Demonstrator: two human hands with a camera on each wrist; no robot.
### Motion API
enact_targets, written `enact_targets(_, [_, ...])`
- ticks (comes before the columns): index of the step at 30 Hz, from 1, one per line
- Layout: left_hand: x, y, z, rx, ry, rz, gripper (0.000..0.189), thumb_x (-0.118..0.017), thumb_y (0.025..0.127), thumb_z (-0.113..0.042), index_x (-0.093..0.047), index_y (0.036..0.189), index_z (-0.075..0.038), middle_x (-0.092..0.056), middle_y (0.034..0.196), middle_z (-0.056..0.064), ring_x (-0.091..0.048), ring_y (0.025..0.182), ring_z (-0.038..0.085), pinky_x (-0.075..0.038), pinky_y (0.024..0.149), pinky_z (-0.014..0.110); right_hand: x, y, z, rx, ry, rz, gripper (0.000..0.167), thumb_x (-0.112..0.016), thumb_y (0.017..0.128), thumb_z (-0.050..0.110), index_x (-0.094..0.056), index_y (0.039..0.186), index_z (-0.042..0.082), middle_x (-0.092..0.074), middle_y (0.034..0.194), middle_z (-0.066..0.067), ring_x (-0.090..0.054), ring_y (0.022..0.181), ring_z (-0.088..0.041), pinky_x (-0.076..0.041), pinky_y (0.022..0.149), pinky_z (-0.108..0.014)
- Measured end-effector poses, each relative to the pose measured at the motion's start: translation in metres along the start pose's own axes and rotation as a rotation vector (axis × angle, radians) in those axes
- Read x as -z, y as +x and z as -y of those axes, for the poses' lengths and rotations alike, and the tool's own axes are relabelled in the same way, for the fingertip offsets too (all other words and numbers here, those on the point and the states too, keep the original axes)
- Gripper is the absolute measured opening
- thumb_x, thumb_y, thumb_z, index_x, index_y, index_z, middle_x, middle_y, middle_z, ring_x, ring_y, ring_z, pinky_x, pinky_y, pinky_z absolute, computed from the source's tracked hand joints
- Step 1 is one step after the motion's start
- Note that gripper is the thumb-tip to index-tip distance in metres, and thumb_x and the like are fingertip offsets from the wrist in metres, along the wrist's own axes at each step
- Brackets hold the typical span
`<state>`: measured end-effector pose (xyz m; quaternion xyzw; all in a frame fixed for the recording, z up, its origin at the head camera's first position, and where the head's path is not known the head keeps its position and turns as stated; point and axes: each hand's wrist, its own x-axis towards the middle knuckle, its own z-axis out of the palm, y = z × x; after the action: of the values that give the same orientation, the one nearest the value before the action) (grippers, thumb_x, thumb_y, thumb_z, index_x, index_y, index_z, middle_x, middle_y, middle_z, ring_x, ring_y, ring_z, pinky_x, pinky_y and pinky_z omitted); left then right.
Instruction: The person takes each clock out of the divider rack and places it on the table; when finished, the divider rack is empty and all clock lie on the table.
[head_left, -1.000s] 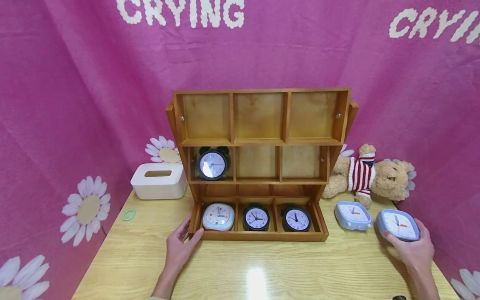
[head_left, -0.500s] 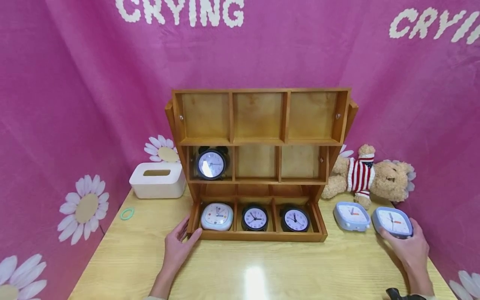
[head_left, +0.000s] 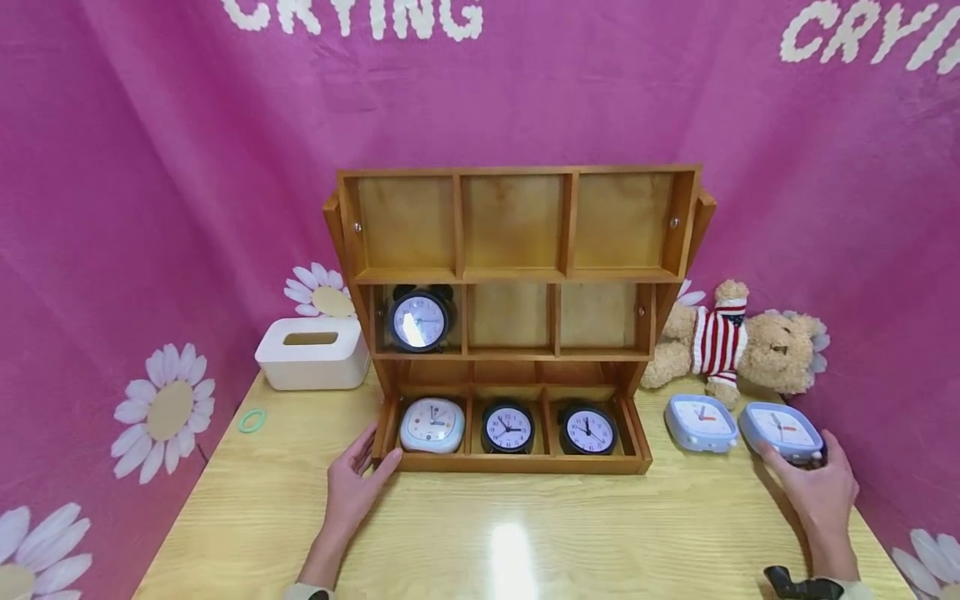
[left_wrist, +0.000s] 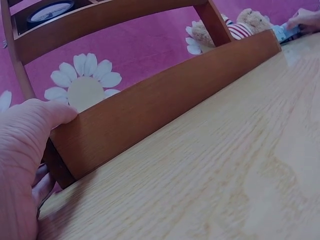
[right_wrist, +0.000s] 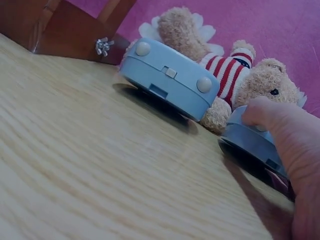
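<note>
My left hand (head_left: 351,483) grips the front left corner of a wooden display rack (head_left: 525,463), its thumb (left_wrist: 61,114) on the front board and its fingers behind the corner. At the right, my right hand (head_left: 817,492) holds a light-blue square alarm clock (head_left: 782,427) between thumb and fingers. Beside it lies a second light-blue alarm clock (head_left: 701,421), face up and tilted. In the rack's bottom row sit a white-and-blue clock (head_left: 432,427) and two round black clocks, one in the middle (head_left: 508,429), one at right (head_left: 588,431). The middle row's left compartment holds a black twin-bell alarm clock (head_left: 418,322).
A teddy bear (head_left: 772,350) in a striped shirt lies behind the blue clocks. Left of the rack stand a white tissue box (head_left: 311,367) and a green ring (head_left: 252,420). A pink curtain (head_left: 525,100) hangs behind the wooden table (head_left: 420,542).
My right hand has moved the blue alarm clock left, closer to the other blue one, and its face now lies more level. The left hand keeps its grip on the rack. The head view has shifted slightly.
</note>
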<state>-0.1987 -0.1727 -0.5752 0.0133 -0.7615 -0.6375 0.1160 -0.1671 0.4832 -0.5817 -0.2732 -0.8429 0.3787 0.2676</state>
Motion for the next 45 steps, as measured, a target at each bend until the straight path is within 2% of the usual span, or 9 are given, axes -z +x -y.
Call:
enact_targets(5, [-0.002, 0.004, 0.002, -0.007, -0.006, -0.002, 0.064, -0.083, 0.09, -0.01, -0.057, 0.147, 0.002, -0.061, 0.145, 0.021, -0.057, 0.134, 0.031, -0.046, 0.098, 0.008, -0.004, 0.002, 0.0, 0.025, 0.041, -0.065, 0.089, -0.083, 0.083, 0.029, -0.043, 0.156, 0.001, -0.05, 0.152, -0.029, -0.046, 0.139, -0.048, -0.029, 0.12, -0.059])
enact_targets(11, [-0.001, 0.006, 0.002, -0.014, -0.018, 0.003, 0.063, -0.084, 0.09, -0.011, -0.058, 0.146, 0.0, -0.062, 0.144, 0.019, -0.059, 0.132, 0.03, -0.046, 0.098, 0.009, -0.009, -0.002, 0.01, 0.175, 0.262, -0.384, 0.067, -0.087, 0.079, 0.019, -0.065, 0.141, 0.009, -0.067, 0.137, -0.008, -0.058, 0.119, -0.005, -0.039, 0.107, -0.017])
enact_targets(14, [0.0, 0.005, 0.0, -0.019, -0.021, -0.001, 0.063, -0.084, 0.089, -0.01, -0.059, 0.146, 0.0, -0.062, 0.144, 0.019, -0.06, 0.131, 0.031, -0.047, 0.097, 0.01, -0.007, -0.005, 0.025, 0.272, 0.373, -0.49, 0.055, -0.084, 0.078, 0.014, -0.072, 0.131, 0.005, -0.072, 0.127, 0.001, -0.061, 0.112, 0.0, -0.044, 0.102, -0.015])
enact_targets(17, [0.001, 0.004, -0.001, -0.024, -0.02, -0.008, 0.062, -0.084, 0.089, -0.009, -0.059, 0.145, 0.0, -0.063, 0.143, 0.019, -0.059, 0.131, 0.031, -0.047, 0.097, 0.01, -0.003, -0.013, 0.048, 0.345, 0.417, -0.524, 0.049, -0.08, 0.08, 0.012, -0.073, 0.126, -0.001, -0.074, 0.123, -0.002, -0.063, 0.111, -0.002, -0.047, 0.101, -0.017])
enact_targets(21, [0.001, 0.003, 0.001, -0.014, -0.009, -0.006, 0.063, -0.083, 0.089, -0.008, -0.058, 0.146, 0.0, -0.061, 0.144, 0.02, -0.058, 0.133, 0.031, -0.046, 0.098, 0.009, 0.005, -0.031, 0.085, 0.399, 0.443, -0.482, 0.047, -0.077, 0.082, 0.01, -0.072, 0.126, -0.004, -0.074, 0.123, -0.013, -0.065, 0.11, -0.003, -0.049, 0.098, -0.016])
enact_targets(26, [0.001, 0.004, 0.001, -0.015, -0.014, -0.004, 0.063, -0.083, 0.089, -0.007, -0.058, 0.146, 0.001, -0.061, 0.145, 0.02, -0.058, 0.134, 0.031, -0.046, 0.099, 0.009, 0.003, -0.05, 0.126, 0.446, 0.553, -0.463, 0.042, -0.075, 0.08, 0.004, -0.073, 0.12, -0.009, -0.075, 0.115, -0.009, -0.066, 0.105, -0.005, -0.05, 0.094, -0.015])
enact_targets(31, [0.002, 0.005, 0.0, -0.023, -0.023, -0.003, 0.063, -0.083, 0.089, -0.007, -0.058, 0.146, 0.001, -0.061, 0.145, 0.022, -0.058, 0.133, 0.032, -0.045, 0.1, 0.01, -0.019, -0.069, 0.156, 0.629, 0.628, -0.43, 0.04, -0.074, 0.078, 0.003, -0.071, 0.111, -0.018, -0.076, 0.107, -0.018, -0.066, 0.102, -0.006, -0.049, 0.093, -0.017])
enact_targets(38, [0.001, 0.003, 0.002, -0.008, -0.003, -0.003, 0.064, -0.082, 0.09, -0.008, -0.056, 0.147, 0.002, -0.06, 0.146, 0.022, -0.058, 0.133, 0.033, -0.046, 0.098, 0.009, -0.054, -0.108, 0.208, 0.887, 0.73, -0.322, 0.041, -0.073, 0.076, 0.004, -0.068, 0.108, -0.021, -0.07, 0.104, -0.035, -0.067, 0.103, -0.02, -0.052, 0.099, -0.023])
enact_targets(45, [0.002, 0.004, 0.002, -0.017, -0.002, 0.001, 0.062, -0.082, 0.09, -0.008, -0.057, 0.146, 0.003, -0.059, 0.146, 0.021, -0.058, 0.132, 0.032, -0.046, 0.097, 0.008, -0.076, -0.139, 0.259, 1.003, 0.808, -0.156, 0.045, -0.075, 0.08, 0.005, -0.065, 0.112, -0.025, -0.067, 0.108, -0.04, -0.067, 0.112, -0.03, -0.052, 0.103, -0.026])
